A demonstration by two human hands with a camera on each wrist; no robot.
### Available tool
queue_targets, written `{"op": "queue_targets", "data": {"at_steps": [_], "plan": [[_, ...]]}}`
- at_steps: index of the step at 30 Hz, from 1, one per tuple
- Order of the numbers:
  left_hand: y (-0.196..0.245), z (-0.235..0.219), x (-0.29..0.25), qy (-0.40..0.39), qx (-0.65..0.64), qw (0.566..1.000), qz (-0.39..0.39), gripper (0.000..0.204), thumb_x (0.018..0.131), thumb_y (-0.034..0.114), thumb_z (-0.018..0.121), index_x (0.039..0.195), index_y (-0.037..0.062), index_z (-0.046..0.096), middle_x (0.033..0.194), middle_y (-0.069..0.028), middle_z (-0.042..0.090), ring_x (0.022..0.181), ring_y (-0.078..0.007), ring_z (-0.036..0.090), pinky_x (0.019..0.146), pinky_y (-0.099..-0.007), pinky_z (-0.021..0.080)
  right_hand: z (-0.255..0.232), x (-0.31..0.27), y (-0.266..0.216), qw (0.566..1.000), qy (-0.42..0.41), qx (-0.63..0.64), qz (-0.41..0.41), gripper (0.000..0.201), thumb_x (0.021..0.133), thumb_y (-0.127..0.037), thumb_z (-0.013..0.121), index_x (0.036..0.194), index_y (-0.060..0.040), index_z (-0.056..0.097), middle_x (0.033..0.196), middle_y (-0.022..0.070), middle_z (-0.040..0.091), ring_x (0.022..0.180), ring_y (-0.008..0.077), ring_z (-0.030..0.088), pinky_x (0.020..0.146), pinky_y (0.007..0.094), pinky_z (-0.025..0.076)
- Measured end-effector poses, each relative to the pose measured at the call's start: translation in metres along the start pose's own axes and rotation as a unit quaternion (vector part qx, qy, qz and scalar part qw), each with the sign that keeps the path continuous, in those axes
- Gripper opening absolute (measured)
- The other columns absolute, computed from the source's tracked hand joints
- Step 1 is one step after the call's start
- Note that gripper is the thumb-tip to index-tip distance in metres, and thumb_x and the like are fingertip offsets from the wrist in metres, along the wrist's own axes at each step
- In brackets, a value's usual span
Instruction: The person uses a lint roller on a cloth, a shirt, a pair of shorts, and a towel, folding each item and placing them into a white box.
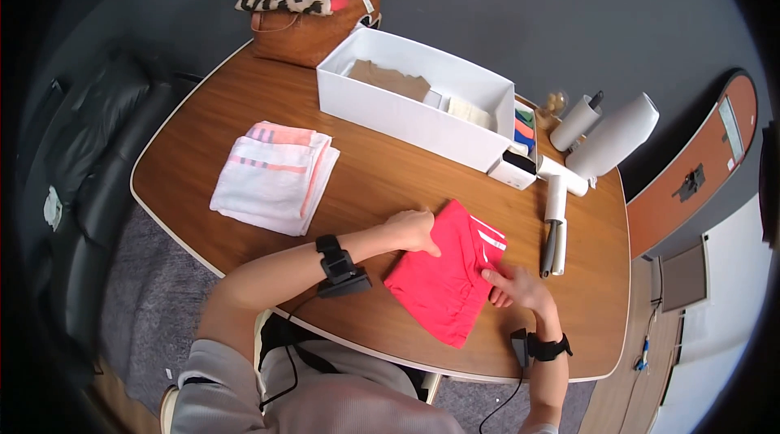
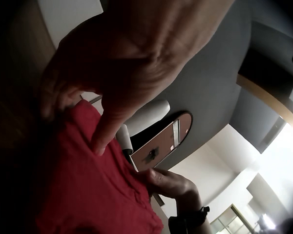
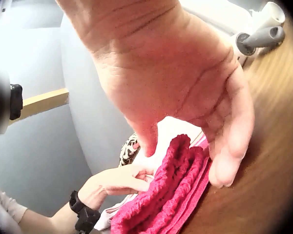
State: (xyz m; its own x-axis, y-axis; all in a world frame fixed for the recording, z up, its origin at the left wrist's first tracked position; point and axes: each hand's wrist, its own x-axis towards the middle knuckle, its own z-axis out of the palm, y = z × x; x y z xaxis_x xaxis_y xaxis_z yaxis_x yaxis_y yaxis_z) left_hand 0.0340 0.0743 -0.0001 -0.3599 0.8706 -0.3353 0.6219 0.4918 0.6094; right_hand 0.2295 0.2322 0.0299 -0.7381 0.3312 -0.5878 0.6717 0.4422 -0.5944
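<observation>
A pair of red shorts (image 1: 443, 284) with white side stripes lies folded on the table in front of the person. The left hand (image 1: 413, 231) is at their upper left edge. Its thumb rests on the cloth and its fingers reach round the edge, as the left wrist view shows. Beside the right edge is the right hand (image 1: 524, 288), thumb at the cloth. In the right wrist view, that hand's thumb and fingers (image 3: 227, 168) stand apart, with the gathered waistband (image 3: 178, 180) close by them. A folded white towel (image 1: 268, 178) with pink bands lies left of the shorts.
Behind stands a white box (image 1: 406, 129) holding brown and pale cloth. A brown basket (image 1: 301, 40) heaped with patterned fabric is at the back left. White rolls (image 1: 556, 198) and a grey-handled thing (image 1: 550, 247) lie on the right, near a small box (image 1: 513, 170).
</observation>
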Motion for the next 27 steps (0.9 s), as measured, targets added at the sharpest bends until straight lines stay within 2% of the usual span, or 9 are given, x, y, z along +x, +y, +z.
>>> {"op": "queue_targets", "data": {"at_steps": [2,3,8,12,14,17,19,23,27], "plan": [[-0.009,0.006,0.011,-0.020,-0.101,0.995,0.001,0.065,0.063,0.033,0.073,0.104,-0.0123,0.051,0.084,-0.0236,0.061,0.080,-0.0270,0.061,0.072,-0.0315,0.048,0.002,0.006,0.007,1.000,0.002,-0.012,-0.020,0.049,0.080,-0.046,0.058,0.077,0.0032,0.053,0.058,0.0105,0.059,0.052,0.0153,0.060,0.051,0.0257,0.049],[-0.010,0.004,0.012,-0.067,-0.207,0.975,0.036,0.047,0.069,0.026,0.069,0.100,-0.0076,0.056,0.087,-0.0178,0.062,0.082,-0.0226,0.061,0.073,-0.0305,0.048,0.002,0.007,0.009,1.000,0.002,-0.003,-0.017,0.049,0.080,-0.045,0.058,0.077,0.0031,0.053,0.059,0.0104,0.059,0.053,0.0150,0.060,0.051,0.0255,0.049],[0.005,-0.002,-0.002,-0.117,-0.489,0.850,0.157,0.040,0.080,0.013,0.056,0.115,-0.0040,0.047,0.108,-0.0132,0.055,0.099,-0.0183,0.054,0.085,-0.0304,0.044,0.004,0.007,0.008,0.997,-0.001,0.082,-0.003,0.046,0.081,-0.042,0.059,0.086,0.0032,0.054,0.074,0.0107,0.062,0.065,0.0148,0.061,0.057,0.0243,0.049],[0.016,-0.024,-0.018,-0.153,-0.586,0.778,0.169,0.044,0.084,0.012,0.052,0.123,-0.0023,0.038,0.117,-0.0137,0.049,0.108,-0.0185,0.049,0.091,-0.0307,0.040,0.017,0.011,0.018,0.940,0.015,0.324,-0.102,0.051,0.083,-0.038,0.057,0.110,0.0039,0.048,0.104,0.0142,0.057,0.089,0.0194,0.058,0.075,0.0282,0.048],[0.017,-0.033,-0.025,-0.126,-0.624,0.753,0.168,0.043,0.084,0.013,0.052,0.122,-0.0019,0.040,0.117,-0.0137,0.050,0.107,-0.0194,0.049,0.090,-0.0313,0.041,0.019,0.012,0.019,0.886,0.003,0.454,-0.093,0.057,0.084,-0.036,0.056,0.121,0.0038,0.040,0.116,0.0157,0.051,0.101,0.0222,0.054,0.085,0.0320,0.045],[0.007,-0.046,-0.029,-0.089,-0.660,0.725,0.174,0.043,0.084,0.013,0.052,0.122,-0.0017,0.040,0.117,-0.0137,0.050,0.107,-0.0202,0.049,0.090,-0.0321,0.041,0.026,0.017,-0.002,0.832,-0.016,0.535,-0.144,0.059,0.084,-0.033,0.055,0.126,0.0034,0.035,0.123,0.0157,0.046,0.110,0.0239,0.048,0.092,0.0364,0.041],[-0.003,-0.057,-0.033,-0.054,-0.674,0.716,0.171,0.043,0.083,0.012,0.052,0.122,-0.0016,0.040,0.117,-0.0137,0.050,0.107,-0.0207,0.050,0.091,-0.0335,0.041,0.025,0.025,-0.021,0.815,-0.015,0.552,-0.174,0.058,0.084,-0.031,0.057,0.126,0.0030,0.035,0.124,0.0145,0.046,0.112,0.0238,0.047,0.093,0.0372,0.040],[-0.027,-0.074,-0.041,-0.003,-0.735,0.654,0.178,0.035,0.085,0.014,0.049,0.117,-0.0007,0.044,0.113,-0.0125,0.052,0.102,-0.0188,0.053,0.087,-0.0336,0.045,0.025,0.036,-0.070,0.771,-0.013,0.612,-0.175,0.056,0.083,-0.028,0.058,0.125,0.0020,0.037,0.123,0.0131,0.047,0.110,0.0229,0.048,0.093,0.0364,0.040],[-0.047,-0.088,-0.051,0.047,-0.740,0.649,0.172,0.037,0.086,0.016,0.049,0.119,0.0008,0.042,0.115,-0.0122,0.051,0.103,-0.0201,0.052,0.087,-0.0337,0.045,0.025,0.050,-0.111,0.820,-0.002,0.544,-0.178,0.047,0.081,-0.019,0.058,0.120,0.0017,0.042,0.115,0.0130,0.053,0.104,0.0230,0.052,0.090,0.0351,0.042]]}}
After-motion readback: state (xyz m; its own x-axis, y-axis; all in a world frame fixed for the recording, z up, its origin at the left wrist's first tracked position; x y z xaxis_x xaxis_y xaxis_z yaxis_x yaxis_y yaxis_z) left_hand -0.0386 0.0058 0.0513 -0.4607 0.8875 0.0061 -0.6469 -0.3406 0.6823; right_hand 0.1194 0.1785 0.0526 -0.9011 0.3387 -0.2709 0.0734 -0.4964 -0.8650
